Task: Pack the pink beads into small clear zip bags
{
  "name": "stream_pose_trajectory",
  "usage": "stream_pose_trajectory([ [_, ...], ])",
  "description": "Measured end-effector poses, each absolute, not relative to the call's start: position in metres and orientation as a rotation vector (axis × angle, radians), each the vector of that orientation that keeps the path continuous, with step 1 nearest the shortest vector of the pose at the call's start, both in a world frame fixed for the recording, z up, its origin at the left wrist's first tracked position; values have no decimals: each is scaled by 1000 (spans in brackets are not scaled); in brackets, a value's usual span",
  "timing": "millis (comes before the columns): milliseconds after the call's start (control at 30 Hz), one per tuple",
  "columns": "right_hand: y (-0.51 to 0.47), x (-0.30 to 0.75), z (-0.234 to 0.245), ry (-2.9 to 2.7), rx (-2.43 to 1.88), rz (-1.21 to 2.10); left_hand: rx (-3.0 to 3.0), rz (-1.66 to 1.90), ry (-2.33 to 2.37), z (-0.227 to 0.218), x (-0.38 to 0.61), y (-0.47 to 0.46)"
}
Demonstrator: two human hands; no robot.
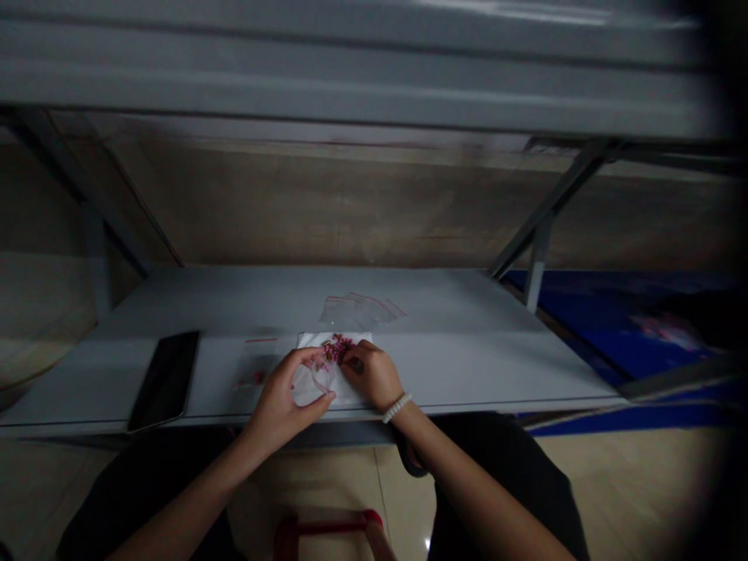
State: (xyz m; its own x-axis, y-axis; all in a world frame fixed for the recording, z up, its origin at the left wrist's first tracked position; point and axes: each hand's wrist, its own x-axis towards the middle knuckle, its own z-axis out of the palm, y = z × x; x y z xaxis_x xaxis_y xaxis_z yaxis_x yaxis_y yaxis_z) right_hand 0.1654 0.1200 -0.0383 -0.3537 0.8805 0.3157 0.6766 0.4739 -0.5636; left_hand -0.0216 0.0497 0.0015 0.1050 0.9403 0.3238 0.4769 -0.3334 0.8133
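Shelf edge (496, 405) runs below left hand (280, 401) gripping clear bag (309, 383), right hand (371, 374) pinching pink pieces (337, 349).

The reddish clump (336, 349) on the white sheet (309, 341) is too small to identify, partly hidden by the right hand (372, 375).

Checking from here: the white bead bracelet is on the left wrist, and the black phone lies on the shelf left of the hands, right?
No: the head view shows the white bead bracelet on the wrist of the right hand, not the left. The rest stands: the black phone lies on the shelf, left of the left hand.
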Motion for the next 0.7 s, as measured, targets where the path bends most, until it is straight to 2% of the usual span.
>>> stream_pose_trajectory([
  [233,105,163,1,-1815,-962,761,1886,1176,1345,0,-21,52],
  [433,95,161,15,-1843,-740,951,1913,1150,1311,-2,-17,51],
  [600,107,164,-6,-1743,-949,833,1900,1178,1379,-2,-19,51],
  [700,112,160,-23,-1878,-1078,701,1907,1196,1412,-2,-19,51],
])
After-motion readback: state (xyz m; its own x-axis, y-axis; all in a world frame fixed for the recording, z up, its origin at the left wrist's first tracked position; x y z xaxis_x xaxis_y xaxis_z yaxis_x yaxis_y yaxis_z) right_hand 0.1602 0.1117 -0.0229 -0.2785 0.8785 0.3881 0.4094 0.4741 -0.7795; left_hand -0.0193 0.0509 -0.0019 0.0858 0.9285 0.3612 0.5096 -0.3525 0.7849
